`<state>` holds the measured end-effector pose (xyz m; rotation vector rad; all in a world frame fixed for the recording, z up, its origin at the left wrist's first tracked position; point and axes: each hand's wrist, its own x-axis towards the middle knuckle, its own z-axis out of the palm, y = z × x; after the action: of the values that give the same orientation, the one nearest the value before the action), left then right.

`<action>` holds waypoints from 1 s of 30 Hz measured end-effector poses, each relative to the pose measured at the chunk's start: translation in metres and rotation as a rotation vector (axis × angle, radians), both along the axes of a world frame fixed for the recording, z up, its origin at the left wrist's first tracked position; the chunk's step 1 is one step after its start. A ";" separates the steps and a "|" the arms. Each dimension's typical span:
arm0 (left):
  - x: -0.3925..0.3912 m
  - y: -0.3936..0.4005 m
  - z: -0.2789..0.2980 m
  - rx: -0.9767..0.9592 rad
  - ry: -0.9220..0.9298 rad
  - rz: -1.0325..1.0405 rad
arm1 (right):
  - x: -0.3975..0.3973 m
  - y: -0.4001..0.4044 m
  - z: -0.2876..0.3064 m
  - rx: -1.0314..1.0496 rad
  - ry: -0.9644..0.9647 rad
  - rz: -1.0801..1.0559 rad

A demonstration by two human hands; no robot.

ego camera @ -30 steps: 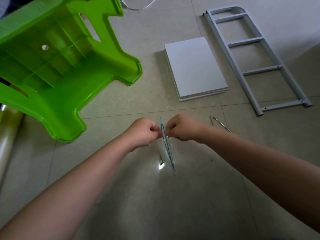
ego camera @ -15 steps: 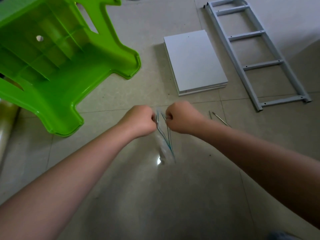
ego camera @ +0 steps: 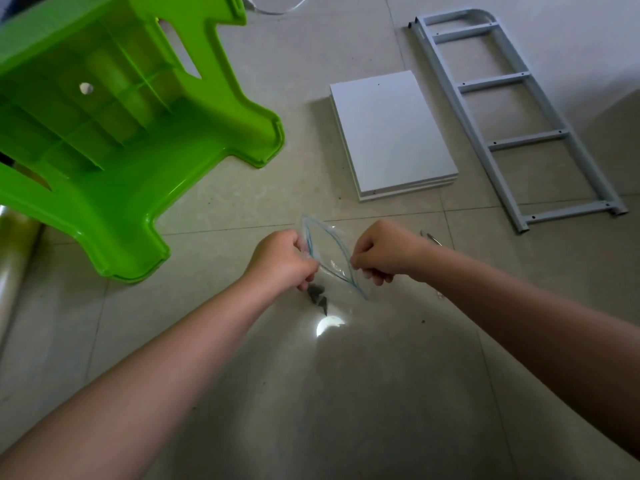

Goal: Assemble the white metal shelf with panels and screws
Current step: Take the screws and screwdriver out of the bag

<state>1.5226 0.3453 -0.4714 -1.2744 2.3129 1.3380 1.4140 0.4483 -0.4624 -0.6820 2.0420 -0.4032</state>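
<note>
**Above the tiled floor: two hands pull a small bag open**

Near the middle of the view, two hands hold one clear zip bag (ego camera: 329,252) between them. The left hand (ego camera: 282,259) pinches one lip of the mouth and the right hand (ego camera: 382,252) pinches the other, fingers curled, so the blue-lined mouth gapes in a lens shape. The hands are apart, the width of the open mouth between them. The bag's mouth runs from far-left to near-right, and the bag hangs down toward the near side. Dark small parts (ego camera: 317,295) sit in its lower part, likely screws, though the view is too blurred to count them.

Farther off lies one stack of white panels (ego camera: 393,133), flat on the floor (ego camera: 242,393); about three edges show at its near end. Its long axis runs near to far, leaning slightly left at the far end.

Right of the stack lies one white metal side frame (ego camera: 512,112), flat, ladder-like, with five cross-rungs counted. Its long axis also runs near-right to far-left, the rounded end at the far side.

Just beyond the right wrist, thin metal rods (ego camera: 431,236) rest on the floor, mostly hidden.

At the far left one green plastic stool (ego camera: 114,140) lies tipped, underside toward the camera. One shiny roll (ego camera: 15,258) lies at the left edge, and one white cable (ego camera: 277,8) at the far edge.
</note>
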 end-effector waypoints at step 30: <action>-0.055 0.034 0.005 0.014 0.007 -0.099 | -0.069 0.065 -0.019 -0.084 -0.259 -0.335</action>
<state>1.4674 0.3796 -0.4668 -1.1365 2.3341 1.3267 1.3454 0.5131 -0.4811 -0.3135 1.8976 -0.7351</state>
